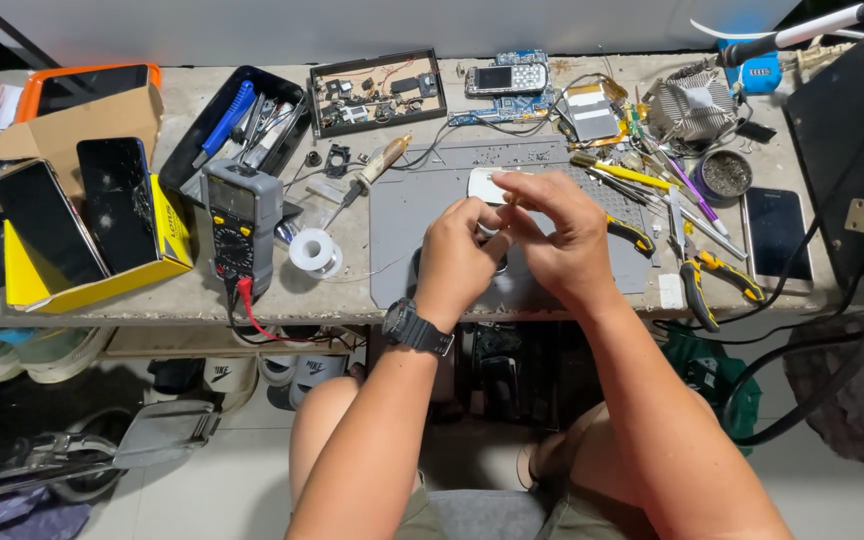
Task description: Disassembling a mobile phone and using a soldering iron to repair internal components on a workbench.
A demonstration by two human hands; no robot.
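1. Bare forearms rise from the lap toward the bench; the left hand (457, 262), with a black wristwatch (416, 328) on its wrist, is curled with its fingertips pressed against those of the right hand.
2. Right hand (560, 240) has its fingers bent inward, meeting the left over a small white part (486, 186); what exactly is pinched I cannot tell, since the knuckles hide it.
3. Both hands hover above a grey rubber work mat (407, 215) at the front of the concrete bench.
4. Just left of the mat lie a white spool of solder (312, 250) and a grey multimeter with red lead (242, 222).
5. Right of the mat, yellow-handled pliers (717, 280) and a black smartphone lying flat (777, 238) crowd the edge.
6. Farther back sits a black tray of circuit parts (377, 92).
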